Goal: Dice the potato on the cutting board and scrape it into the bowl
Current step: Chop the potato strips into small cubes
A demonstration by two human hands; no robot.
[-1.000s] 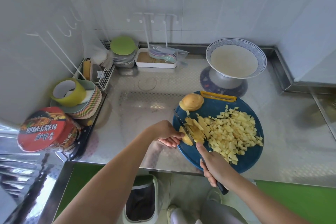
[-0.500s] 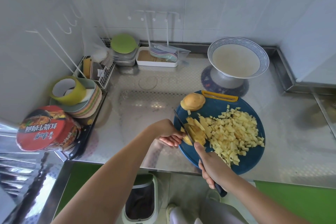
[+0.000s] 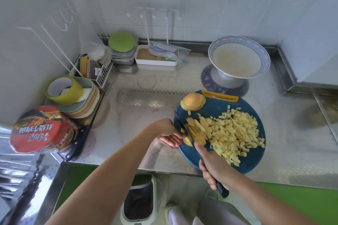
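Right now my right hand [image 3: 214,168] is wrapped around the dark handle of the knife [image 3: 183,127], index finger stretched along the top of the blade. The blade stands edge-down in the potato strips [image 3: 196,130] at the left side of the round blue cutting board [image 3: 215,107]. My left hand [image 3: 169,133] sits just beside the blade on its left, fingers curled down onto the end of the strips and pinning them. I cannot tell how much potato lies under those fingers.

To the right of the knife, a wide heap of diced potato [image 3: 236,133] covers the middle of the board. A rounded uncut potato piece [image 3: 193,101] rests at the board's far-left edge, apart from the heap. The blue-rimmed bowl [image 3: 237,39] stands on the steel counter [image 3: 137,115] just beyond the board. Well off to my left are a red noodle cup [image 3: 40,129] and a roll of yellow tape [image 3: 64,87] lying on stacked plates [image 3: 87,104].
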